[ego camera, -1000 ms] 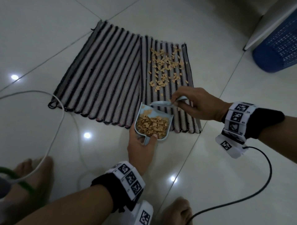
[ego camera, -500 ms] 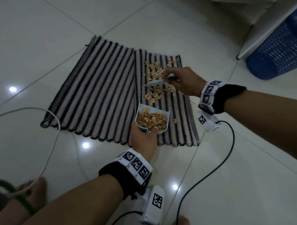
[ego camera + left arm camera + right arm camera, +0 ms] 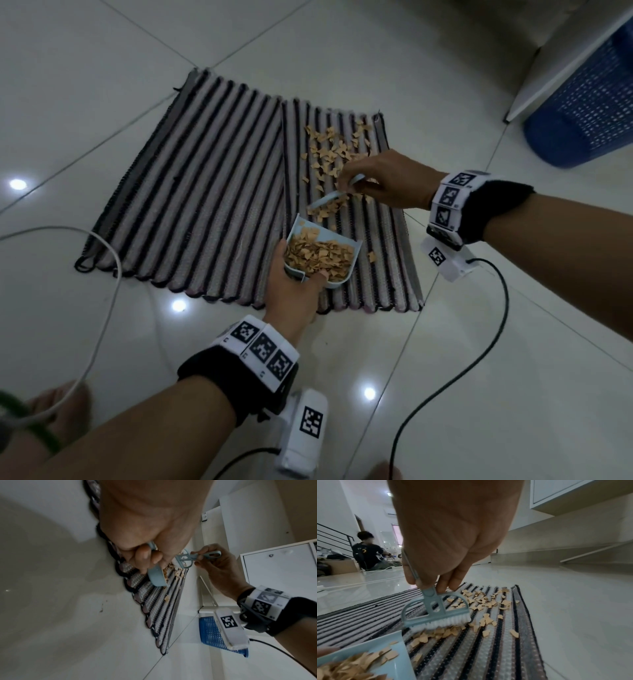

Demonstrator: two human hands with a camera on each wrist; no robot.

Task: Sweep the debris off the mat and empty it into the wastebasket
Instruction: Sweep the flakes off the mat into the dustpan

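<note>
A striped mat [image 3: 205,192] lies on the tiled floor with tan debris chips [image 3: 329,150] scattered over its right part. My left hand [image 3: 294,291] grips the handle of a light blue dustpan [image 3: 342,240], which rests on the mat and is heaped with chips [image 3: 318,257]. My right hand [image 3: 383,181] pinches the handle of a small light blue brush [image 3: 436,615]; its white bristles [image 3: 443,623] press on the mat just beyond the pan's mouth, with a row of chips [image 3: 436,634] in front of them. The blue mesh wastebasket [image 3: 582,113] lies on its side at the far right.
A white cabinet edge [image 3: 561,65] stands beside the wastebasket. A white cable [image 3: 102,308] loops across the floor at the left, and a black cable [image 3: 479,359] trails from my right wrist. My bare foot [image 3: 65,401] is at the lower left. A person [image 3: 368,553] sits far back.
The brush went out from the pan's mouth to the debris patch and has now come back toward the pan, pushing chips. The dustpan has stayed put on the mat.
</note>
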